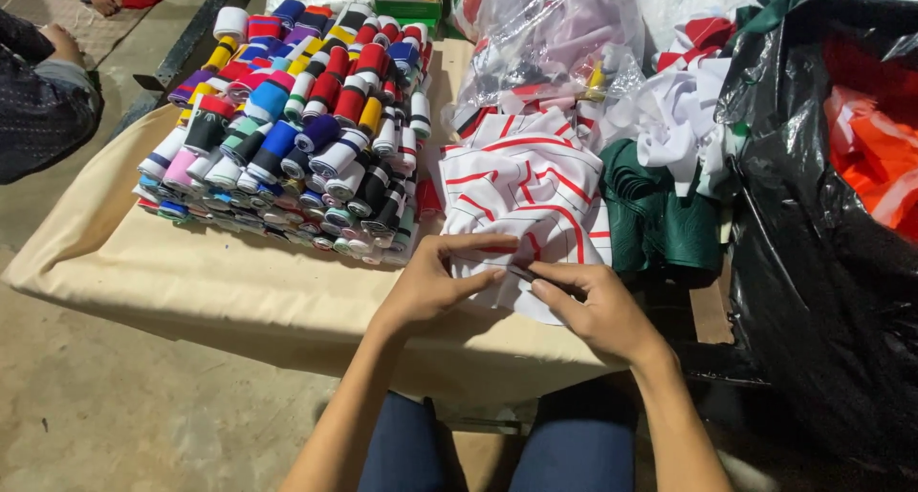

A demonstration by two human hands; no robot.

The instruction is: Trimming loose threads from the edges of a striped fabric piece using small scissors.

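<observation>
A stack of white cloth pieces with red stripes [526,181] lies on the beige-covered table [220,282], right of its middle. My left hand [435,282] rests on the near edge of the stack, its thumb and fingers pinching the cloth. My right hand [593,306] touches the same edge from the right, its fingertips meeting the left hand's and closed on the cloth's border. Both forearms reach in from the bottom of the view, above my blue-trousered knees.
A big pile of rolled cloth strips in many colours [306,119] fills the table's left half. Folded green cloth [660,215] lies right of the striped stack. A black plastic bag [822,243] with orange cloth stands at right. A clear bag [555,43] sits behind. Another person [43,90] sits far left.
</observation>
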